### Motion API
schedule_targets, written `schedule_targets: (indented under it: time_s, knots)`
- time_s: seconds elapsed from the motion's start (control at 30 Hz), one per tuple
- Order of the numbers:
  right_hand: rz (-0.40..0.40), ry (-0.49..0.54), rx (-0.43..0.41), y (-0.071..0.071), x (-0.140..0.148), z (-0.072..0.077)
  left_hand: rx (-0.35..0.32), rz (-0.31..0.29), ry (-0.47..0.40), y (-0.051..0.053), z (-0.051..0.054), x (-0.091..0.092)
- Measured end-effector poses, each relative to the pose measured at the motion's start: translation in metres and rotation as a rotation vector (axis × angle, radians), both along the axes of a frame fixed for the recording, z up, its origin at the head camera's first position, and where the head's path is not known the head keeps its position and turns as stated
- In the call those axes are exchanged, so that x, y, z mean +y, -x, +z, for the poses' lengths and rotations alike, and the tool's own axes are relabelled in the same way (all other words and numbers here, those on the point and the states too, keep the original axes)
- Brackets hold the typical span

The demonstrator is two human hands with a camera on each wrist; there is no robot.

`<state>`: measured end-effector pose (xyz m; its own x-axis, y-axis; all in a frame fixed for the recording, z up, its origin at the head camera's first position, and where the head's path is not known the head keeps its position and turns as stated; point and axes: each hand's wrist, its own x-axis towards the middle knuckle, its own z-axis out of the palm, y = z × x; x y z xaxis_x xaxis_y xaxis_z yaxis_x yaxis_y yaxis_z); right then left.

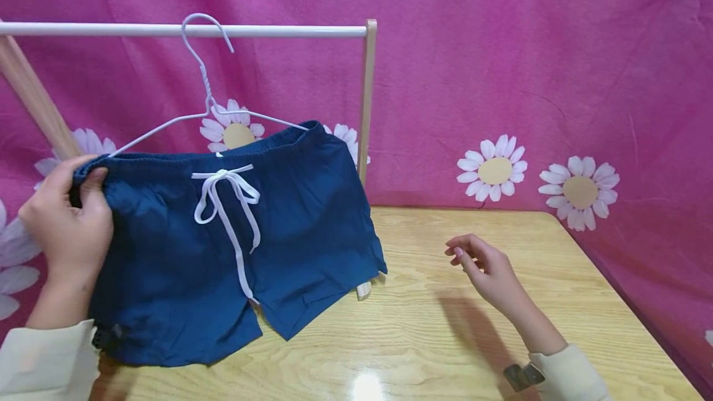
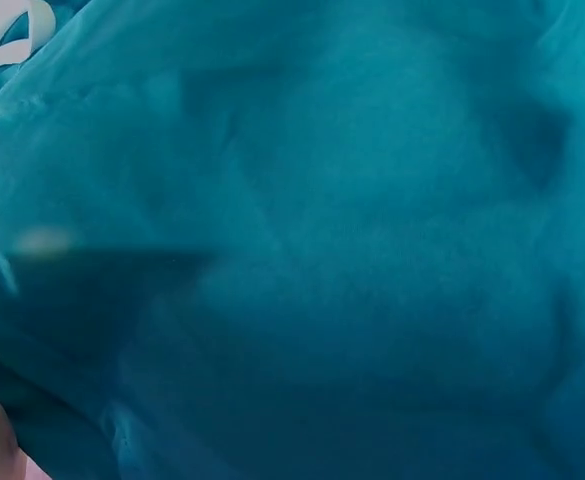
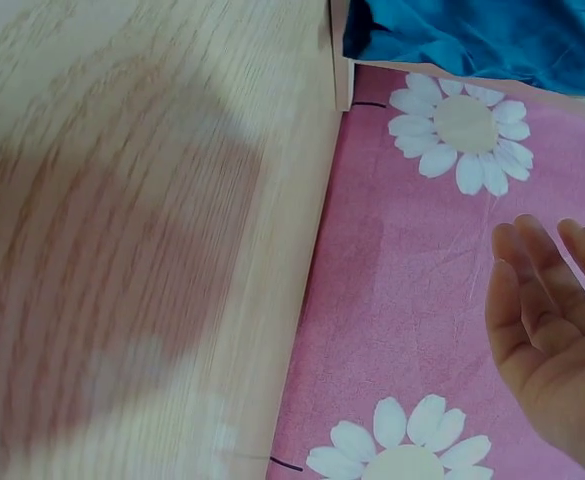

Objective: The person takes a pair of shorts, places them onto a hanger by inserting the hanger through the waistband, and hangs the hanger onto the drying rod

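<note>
Navy blue shorts (image 1: 312,215) with a white drawstring (image 1: 223,175) tied in a bow hang on a white wire hanger (image 1: 207,88). The hanger's hook loops over a white rail (image 1: 289,31). My left hand (image 1: 72,215) pinches the waistband at its left corner, where the hanger's arm end meets it. In the left wrist view the shorts' fabric (image 2: 302,200) fills nearly everything. My right hand (image 1: 484,268) hovers above the table, right of the shorts, fingers loosely bent and holding nothing. The right wrist view shows that hand (image 3: 562,340) apart from the shorts (image 3: 492,40).
The rack's wooden post (image 1: 367,98) stands right of the hanger, and another slanted post (image 1: 39,91) rises at the left. A wooden table (image 1: 412,333) lies below. Behind it hangs a pink cloth (image 1: 501,67) printed with white daisies. A dark wrist device (image 1: 523,377) sits at the right sleeve.
</note>
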<state>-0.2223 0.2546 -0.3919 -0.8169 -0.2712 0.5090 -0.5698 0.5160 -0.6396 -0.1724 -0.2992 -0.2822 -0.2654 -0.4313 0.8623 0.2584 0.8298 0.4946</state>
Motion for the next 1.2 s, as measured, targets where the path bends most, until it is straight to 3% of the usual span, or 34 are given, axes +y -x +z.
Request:
schedule_targets:
  time_s: [0.13, 0.5, 0.87, 1.2]
  knots:
    - [0.011, 0.001, 0.011, 0.001, -0.002, -0.002, -0.013, 0.065, -0.007, -0.002, 0.005, -0.001]
    - [0.033, -0.023, -0.038, -0.004, -0.007, -0.004, 0.012, 0.118, -0.062, -0.001, 0.011, 0.006]
    - [0.057, -0.043, -0.062, -0.005, -0.003, -0.010, 0.027, 0.119, -0.110, 0.010, 0.005, 0.019]
    - [0.058, -0.054, -0.072, -0.005, 0.002, -0.013, 0.038, 0.083, -0.125, 0.010, 0.002, 0.036]
